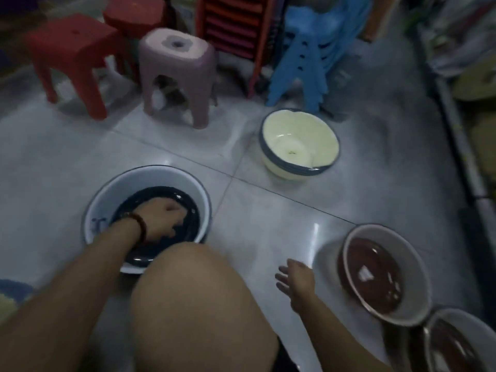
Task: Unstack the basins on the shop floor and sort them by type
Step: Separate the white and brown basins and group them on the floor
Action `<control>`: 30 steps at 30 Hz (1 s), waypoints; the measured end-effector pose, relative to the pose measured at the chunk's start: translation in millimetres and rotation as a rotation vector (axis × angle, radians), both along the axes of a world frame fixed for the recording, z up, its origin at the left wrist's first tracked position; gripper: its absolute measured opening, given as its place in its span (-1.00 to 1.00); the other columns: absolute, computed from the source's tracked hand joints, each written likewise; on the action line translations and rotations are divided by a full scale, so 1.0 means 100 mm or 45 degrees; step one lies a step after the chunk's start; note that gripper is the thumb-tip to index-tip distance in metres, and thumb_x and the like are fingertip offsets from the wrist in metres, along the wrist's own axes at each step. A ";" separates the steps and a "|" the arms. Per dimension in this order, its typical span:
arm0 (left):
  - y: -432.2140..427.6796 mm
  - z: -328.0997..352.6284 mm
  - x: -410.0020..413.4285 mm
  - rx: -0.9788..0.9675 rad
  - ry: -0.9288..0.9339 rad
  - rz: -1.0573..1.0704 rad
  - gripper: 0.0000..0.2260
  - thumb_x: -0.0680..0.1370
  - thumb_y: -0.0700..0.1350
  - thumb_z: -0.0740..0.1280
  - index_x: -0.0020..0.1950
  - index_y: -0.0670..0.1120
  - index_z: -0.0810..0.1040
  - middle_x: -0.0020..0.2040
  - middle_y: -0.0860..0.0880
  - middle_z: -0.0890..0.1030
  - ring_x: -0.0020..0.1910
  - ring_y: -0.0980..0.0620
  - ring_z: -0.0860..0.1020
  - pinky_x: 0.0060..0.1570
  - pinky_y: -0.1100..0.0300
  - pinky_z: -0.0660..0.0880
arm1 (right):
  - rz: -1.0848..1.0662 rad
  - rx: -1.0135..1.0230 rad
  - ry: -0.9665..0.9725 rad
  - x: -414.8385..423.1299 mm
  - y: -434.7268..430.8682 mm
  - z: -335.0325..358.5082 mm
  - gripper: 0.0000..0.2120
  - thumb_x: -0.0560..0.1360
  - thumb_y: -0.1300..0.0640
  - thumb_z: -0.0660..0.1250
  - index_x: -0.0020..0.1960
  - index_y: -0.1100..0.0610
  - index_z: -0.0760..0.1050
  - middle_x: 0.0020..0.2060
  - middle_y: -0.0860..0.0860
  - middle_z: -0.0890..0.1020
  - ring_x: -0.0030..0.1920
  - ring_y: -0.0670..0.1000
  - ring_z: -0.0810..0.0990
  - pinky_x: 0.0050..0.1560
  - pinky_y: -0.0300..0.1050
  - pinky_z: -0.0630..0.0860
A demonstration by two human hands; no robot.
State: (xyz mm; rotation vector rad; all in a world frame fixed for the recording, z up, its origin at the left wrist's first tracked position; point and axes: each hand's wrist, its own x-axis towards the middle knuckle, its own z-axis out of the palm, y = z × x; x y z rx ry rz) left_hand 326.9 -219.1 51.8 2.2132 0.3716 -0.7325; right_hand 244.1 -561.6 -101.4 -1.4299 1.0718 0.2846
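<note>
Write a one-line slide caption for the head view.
Left hand in a dark basin nested in a white basin; right hand open beside a brown basin.

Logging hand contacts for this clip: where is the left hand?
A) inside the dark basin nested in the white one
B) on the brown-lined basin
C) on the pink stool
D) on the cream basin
A: the left hand reaches into the dark basin sitting in the white basin, fingers curled on it.

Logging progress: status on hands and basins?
Left hand grips dark basin nested in white basin. Right hand open, near brown basin. Knee hides near rim.
</note>
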 end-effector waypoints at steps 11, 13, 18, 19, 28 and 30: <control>-3.04 1.03 -0.41 0.217 -0.194 -1.181 -0.66 0.62 0.24 0.28 0.27 0.10 0.61 0.21 0.08 0.62 0.11 0.04 0.56 0.17 0.13 0.50 | -0.806 0.358 -0.003 -1.42 -2.12 -0.03 -0.82 0.69 0.13 0.31 0.24 0.20 0.48 0.00 0.21 0.52 -0.15 0.22 0.60 -0.12 0.10 0.59; -3.16 0.68 -0.56 0.154 -0.187 -1.080 -0.75 0.62 0.17 0.32 0.24 0.11 0.60 0.16 0.09 0.65 0.09 0.05 0.58 0.12 0.18 0.51 | -0.854 0.418 -0.012 -1.46 -2.38 -0.14 -0.86 0.68 0.12 0.34 0.15 0.19 0.49 0.04 0.21 0.48 -0.17 0.21 0.57 -0.11 0.12 0.59; -3.12 0.34 -0.44 0.328 -0.025 -1.180 -0.79 0.64 0.13 0.31 0.25 0.14 0.57 0.14 0.11 0.64 0.07 0.09 0.59 0.14 0.20 0.54 | -0.988 0.475 -0.024 -1.30 -2.82 -0.45 -0.68 0.64 0.08 0.41 0.33 0.15 0.45 0.26 0.18 0.44 -0.03 0.19 0.58 -0.08 0.17 0.60; -3.11 0.33 -0.40 0.313 -0.015 -1.145 -0.80 0.65 0.13 0.30 0.23 0.14 0.56 0.13 0.11 0.63 0.03 0.10 0.60 0.12 0.19 0.55 | -1.018 0.467 -0.024 -1.26 -2.86 -0.47 -0.64 0.63 0.07 0.43 0.37 0.13 0.45 0.29 0.16 0.44 -0.02 0.18 0.58 -0.03 0.18 0.61; -3.22 0.14 -0.33 0.290 0.213 -1.128 -0.56 0.62 0.24 0.29 0.46 0.16 0.33 0.15 0.07 0.62 0.01 0.07 0.65 0.13 0.11 0.60 | -1.083 0.541 -0.098 -0.76 -2.94 -0.46 -0.57 0.65 -0.01 0.33 0.45 0.15 0.50 -0.01 0.13 0.63 -0.03 0.12 0.60 0.22 0.16 0.60; -3.21 0.17 -0.33 0.270 0.253 -1.086 -0.44 0.61 0.26 0.29 0.55 0.13 0.22 0.23 0.03 0.60 0.07 0.03 0.66 0.17 0.09 0.60 | -1.100 0.618 -0.180 -0.63 -2.76 -0.31 -0.58 0.66 0.12 0.26 0.49 0.19 0.47 -0.03 0.19 0.69 -0.01 0.18 0.64 0.05 0.18 0.69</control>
